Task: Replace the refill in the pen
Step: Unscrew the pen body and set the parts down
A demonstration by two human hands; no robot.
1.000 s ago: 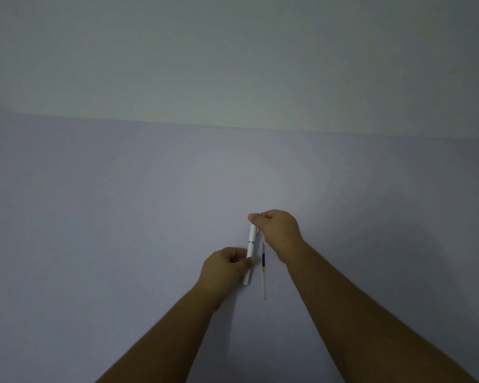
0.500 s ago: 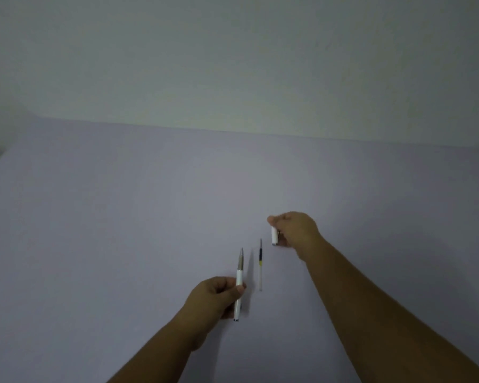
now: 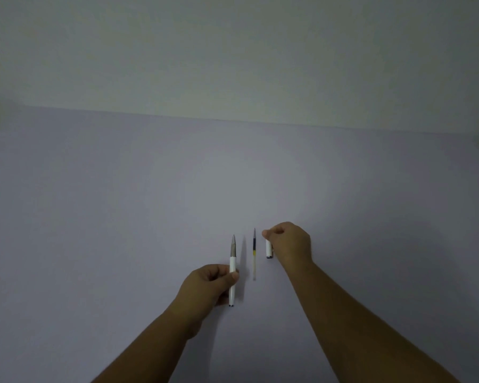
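Note:
My left hand (image 3: 209, 287) grips a white pen (image 3: 232, 265) around its middle, the grey tip pointing away from me. A thin refill (image 3: 254, 252) with a dark and yellow band lies on the table (image 3: 122, 217) just right of the pen, between my hands. My right hand (image 3: 289, 243) holds the white pen cap (image 3: 268, 248) low over the table, right of the refill; whether the cap touches the surface I cannot tell.
The pale lilac table runs back to a plain wall (image 3: 233, 51). Both forearms come in from the bottom edge.
The cap has come off the pen. My hands have moved apart, the left with the pen toward me, the right with the cap to the right of the refill.

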